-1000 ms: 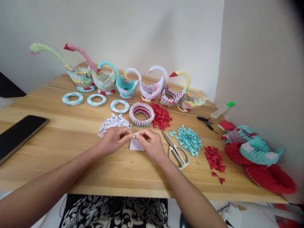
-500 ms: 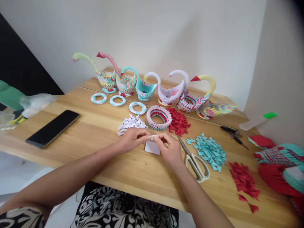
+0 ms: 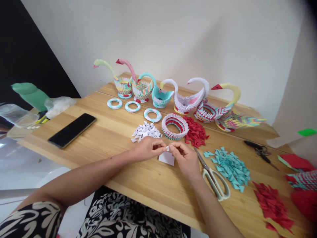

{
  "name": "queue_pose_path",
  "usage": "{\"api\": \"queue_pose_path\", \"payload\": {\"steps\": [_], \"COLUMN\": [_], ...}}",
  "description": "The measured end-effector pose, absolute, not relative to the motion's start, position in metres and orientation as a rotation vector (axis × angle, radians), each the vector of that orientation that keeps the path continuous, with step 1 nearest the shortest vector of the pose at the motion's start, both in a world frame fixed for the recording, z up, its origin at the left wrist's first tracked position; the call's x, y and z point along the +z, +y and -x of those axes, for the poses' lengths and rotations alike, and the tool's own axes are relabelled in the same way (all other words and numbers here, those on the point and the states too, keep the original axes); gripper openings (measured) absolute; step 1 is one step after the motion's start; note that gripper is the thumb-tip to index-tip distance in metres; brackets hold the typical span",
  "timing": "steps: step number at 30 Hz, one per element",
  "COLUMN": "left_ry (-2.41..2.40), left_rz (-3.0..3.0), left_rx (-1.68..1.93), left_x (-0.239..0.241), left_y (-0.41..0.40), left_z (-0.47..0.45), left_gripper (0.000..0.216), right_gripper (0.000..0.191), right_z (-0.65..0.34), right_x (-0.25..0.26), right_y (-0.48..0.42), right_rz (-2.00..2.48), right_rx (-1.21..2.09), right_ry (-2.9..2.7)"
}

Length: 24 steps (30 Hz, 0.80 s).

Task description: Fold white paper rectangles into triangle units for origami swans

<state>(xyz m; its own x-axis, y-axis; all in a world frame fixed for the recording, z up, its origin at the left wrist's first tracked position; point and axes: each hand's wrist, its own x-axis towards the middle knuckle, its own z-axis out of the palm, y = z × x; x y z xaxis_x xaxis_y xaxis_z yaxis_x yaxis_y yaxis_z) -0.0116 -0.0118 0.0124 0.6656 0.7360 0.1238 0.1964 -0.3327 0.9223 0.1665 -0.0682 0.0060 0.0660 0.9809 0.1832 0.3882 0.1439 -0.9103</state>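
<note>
Left of the scissors [image 3: 215,180], I see left hand [image 3: 147,148] and right hand [image 3: 185,159] close together, pinching one small paper [image 3: 167,148], apparently folding it, and the next crease should need firm pressing.

the head-worn camera looks forward, down over the table [image 3: 153,188].

The hands [image 3: 145,149] are bare; the short sleeve [image 3: 33,218] and lap clothing [image 3: 131,218] are black with cream leafy scrolls.
</note>
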Motion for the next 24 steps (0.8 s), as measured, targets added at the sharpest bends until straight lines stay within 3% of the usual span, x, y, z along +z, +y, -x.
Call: {"api": "queue_pose_path", "payload": {"steps": [24], "left_ry": [0.71], "left_rz": [-1.88], "left_rx": [0.685], "left_x": [0.003], "left_y": [-0.012], "left_z": [0.011], "left_gripper": [0.022], "right_gripper": [0.019], "right_z": [-0.16], "right_x": [0.009], "right_y": [-0.071], "right_rz": [1.335], "right_rx": [0.906], "right_ry": [-1.376]}}
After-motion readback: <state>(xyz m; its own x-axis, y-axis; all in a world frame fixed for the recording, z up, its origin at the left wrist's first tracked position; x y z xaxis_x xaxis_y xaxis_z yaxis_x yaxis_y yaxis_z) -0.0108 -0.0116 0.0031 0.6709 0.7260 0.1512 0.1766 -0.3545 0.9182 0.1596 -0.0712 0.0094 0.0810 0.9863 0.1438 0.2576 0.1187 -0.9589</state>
